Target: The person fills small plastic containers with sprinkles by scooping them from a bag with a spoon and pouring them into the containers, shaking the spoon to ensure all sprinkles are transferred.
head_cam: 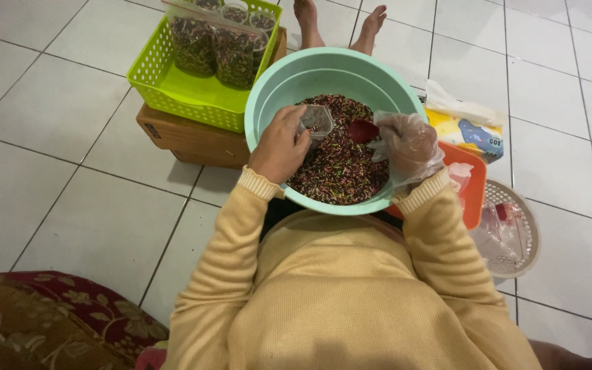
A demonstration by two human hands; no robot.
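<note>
The left hand (281, 145) is bare, and its fingers are closed around a small clear plastic cup (318, 120), which it holds tilted over the coloured sprinkles (340, 164). The right hand (408, 145) wears a thin transparent glove, and its fingers are closed on the handle of a small red scoop (362, 130). The bowl of the scoop lies just to the right of the cup, nearly touching it, and sits low on the sprinkles. Both hands are inside a large mint-green basin (272, 96), which rests in front of the person's lap. The sprinkles are dark with red, green and pale pieces, and they fill the bottom of the basin under both sets of fingers.

Beyond the left fingers, further to the left, a lime-green basket (179, 96) stands on a brown cardboard box (179, 137). In the basket there are clear bags and cups already filled with sprinkles (217, 44). To the right of the right fingers, partly under the basin, there is an orange tray (473, 185). Further right, a white round perforated basket (525, 219) holds clear plastic bags. Behind the tray lies a soft pack of tissues (464, 127). All of these stand on the white tiled floor (56, 171).
</note>
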